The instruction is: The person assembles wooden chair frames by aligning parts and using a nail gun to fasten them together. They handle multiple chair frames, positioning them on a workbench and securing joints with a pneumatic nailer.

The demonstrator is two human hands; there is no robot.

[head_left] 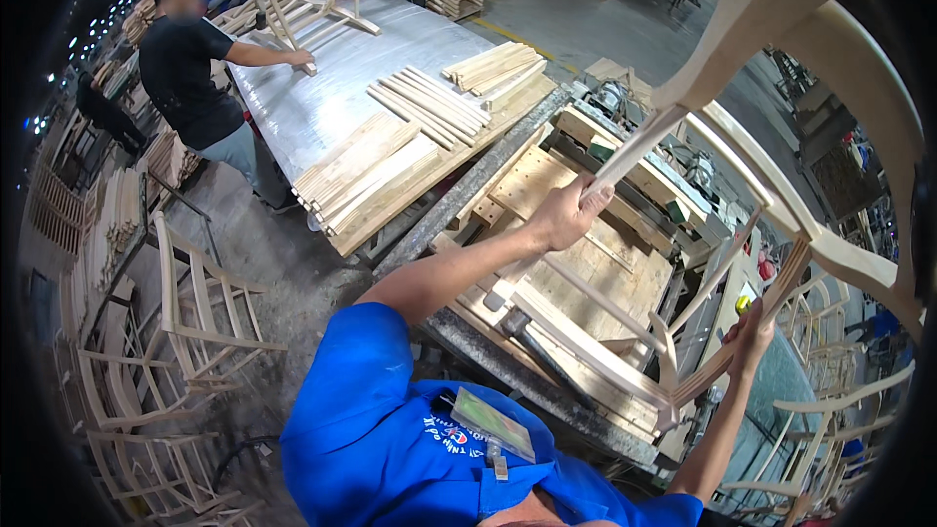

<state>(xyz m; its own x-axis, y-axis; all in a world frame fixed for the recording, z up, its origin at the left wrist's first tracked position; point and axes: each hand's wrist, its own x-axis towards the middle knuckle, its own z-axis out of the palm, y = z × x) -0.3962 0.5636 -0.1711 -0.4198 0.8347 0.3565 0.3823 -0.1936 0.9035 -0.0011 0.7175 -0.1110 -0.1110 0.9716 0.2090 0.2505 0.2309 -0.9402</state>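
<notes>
A pale wooden chair frame is tilted up in front of me, reaching from the upper right down over the bench. My left hand is closed around one of its straight legs. Lower on the right, my right hand grips a darker-grained rail of the same frame, its fingers partly hidden behind the wood. Under the frame is a clamping bench with a plywood bed and wooden blocks. A hammer with a dark handle lies by the bench's near edge, close to the frame's lower end.
Beyond the bench stands a table with a shiny sheet top and bundles of wooden slats. A co-worker in black touches another chair frame there. More chair frames stand at left, others at right.
</notes>
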